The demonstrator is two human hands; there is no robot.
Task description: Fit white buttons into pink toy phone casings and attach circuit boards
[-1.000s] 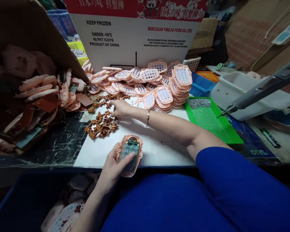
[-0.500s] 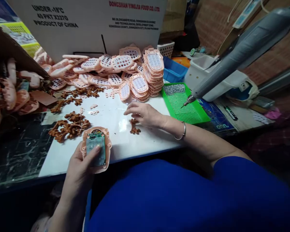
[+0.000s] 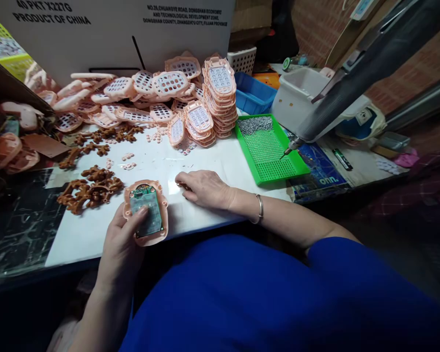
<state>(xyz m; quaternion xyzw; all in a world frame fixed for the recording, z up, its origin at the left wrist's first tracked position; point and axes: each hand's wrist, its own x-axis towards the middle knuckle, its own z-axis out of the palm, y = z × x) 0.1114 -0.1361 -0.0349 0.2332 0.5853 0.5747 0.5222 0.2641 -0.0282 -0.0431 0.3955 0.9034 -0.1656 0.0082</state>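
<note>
My left hand [image 3: 122, 230] grips a pink plastic housing [image 3: 163, 215] at the table's near edge, its thumb pressed on the green circuit board [image 3: 149, 217] inside. To the right, my right hand [image 3: 207, 189] is closed low over the white tabletop, fingers pinched on a small brown plastic part [image 3: 184, 186] that is mostly hidden. A heap of similar brown plastic parts [image 3: 91, 188] lies left of the housing. Small pink button pieces [image 3: 128, 161] are scattered behind it.
Pink shells with holes [image 3: 143, 88] are piled at the back, beside a tall stack of shells [image 3: 220, 98]. A green tray [image 3: 275, 151] holds many small metal screws [image 3: 256, 125]. Above it hangs a grey electric screwdriver [image 3: 326, 102], tip down. A white bin [image 3: 297, 98] stands behind.
My right hand has closed on the brown part that lay on the table under it and lifted it a little. My left hand still holds the housing. The view has shifted slightly.
</note>
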